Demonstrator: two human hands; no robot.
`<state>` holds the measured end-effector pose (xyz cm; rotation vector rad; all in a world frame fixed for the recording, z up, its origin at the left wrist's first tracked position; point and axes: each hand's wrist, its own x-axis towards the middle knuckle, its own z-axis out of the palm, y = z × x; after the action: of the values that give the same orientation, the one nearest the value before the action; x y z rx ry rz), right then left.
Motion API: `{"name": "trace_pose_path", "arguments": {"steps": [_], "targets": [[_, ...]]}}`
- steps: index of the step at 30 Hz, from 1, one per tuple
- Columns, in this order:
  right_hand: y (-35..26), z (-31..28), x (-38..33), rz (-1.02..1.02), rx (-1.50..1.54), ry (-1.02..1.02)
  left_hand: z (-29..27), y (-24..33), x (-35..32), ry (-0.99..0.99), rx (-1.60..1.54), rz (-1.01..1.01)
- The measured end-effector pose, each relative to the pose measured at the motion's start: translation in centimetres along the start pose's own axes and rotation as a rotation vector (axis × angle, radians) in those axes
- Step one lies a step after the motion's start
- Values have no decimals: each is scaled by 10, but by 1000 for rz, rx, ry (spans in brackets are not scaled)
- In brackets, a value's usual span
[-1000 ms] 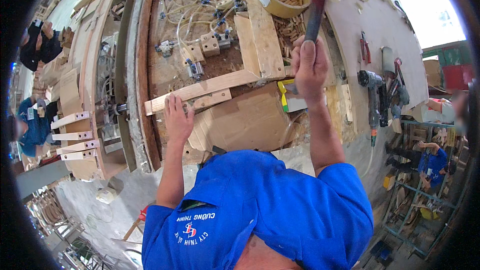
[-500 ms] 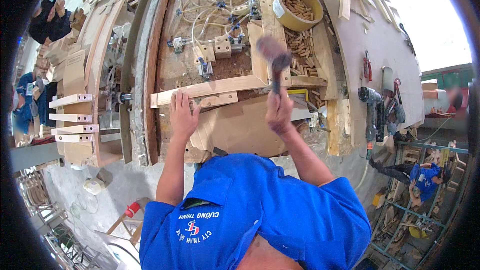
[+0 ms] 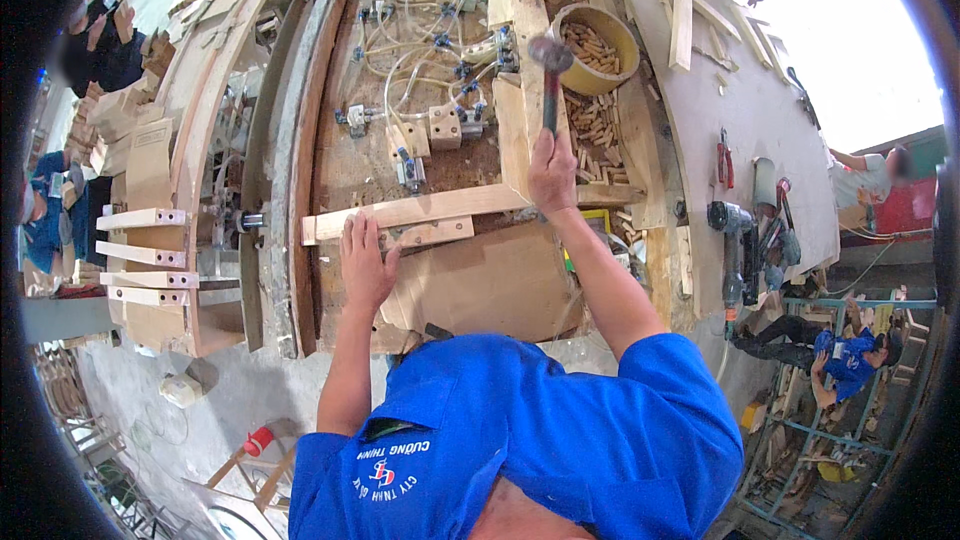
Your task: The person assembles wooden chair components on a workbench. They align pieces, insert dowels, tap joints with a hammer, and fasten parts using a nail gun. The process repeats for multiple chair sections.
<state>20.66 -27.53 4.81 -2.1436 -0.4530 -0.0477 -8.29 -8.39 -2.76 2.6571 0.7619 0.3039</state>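
Observation:
My right hand (image 3: 553,172) is wrapped round the handle of a hammer (image 3: 551,90). The hammer's head points away from me, over the right side of a wooden workpiece. A long pale wooden bar (image 3: 425,212) lies crosswise in front of me, and its right end meets another wooden piece (image 3: 515,130) at a corner. Near the bar's left end, my left hand (image 3: 367,265) lies with stretched fingers on its near edge. A shorter wooden block (image 3: 430,232) sits against the bar's near side, beside my left fingers.
Beyond the bar, clear air hoses (image 3: 410,80) link several small cylinders. A yellow-rimmed tub (image 3: 625,65) holds wooden dowels, with more loose dowels (image 3: 595,125) beside it. Cardboard (image 3: 480,275) lies nearest me. A nail gun (image 3: 735,225) rests at the right; other people work around.
My right hand and the hammer have moved away from me, and the hammer's head now shows less blur. My left hand keeps its place on the bar.

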Motion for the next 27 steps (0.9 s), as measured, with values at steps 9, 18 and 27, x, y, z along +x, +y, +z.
{"name": "trace_pose_path", "arguments": {"steps": [9,18,27], "targets": [[43,-6,51,67,-314,-30,1,-3,-2,13,-16,-11],[63,1,39,115,-600,-53,-4,5,5,1,-4,14],[80,-170,28,-186,-623,341,-4,4,2,-9,-2,16]]}}
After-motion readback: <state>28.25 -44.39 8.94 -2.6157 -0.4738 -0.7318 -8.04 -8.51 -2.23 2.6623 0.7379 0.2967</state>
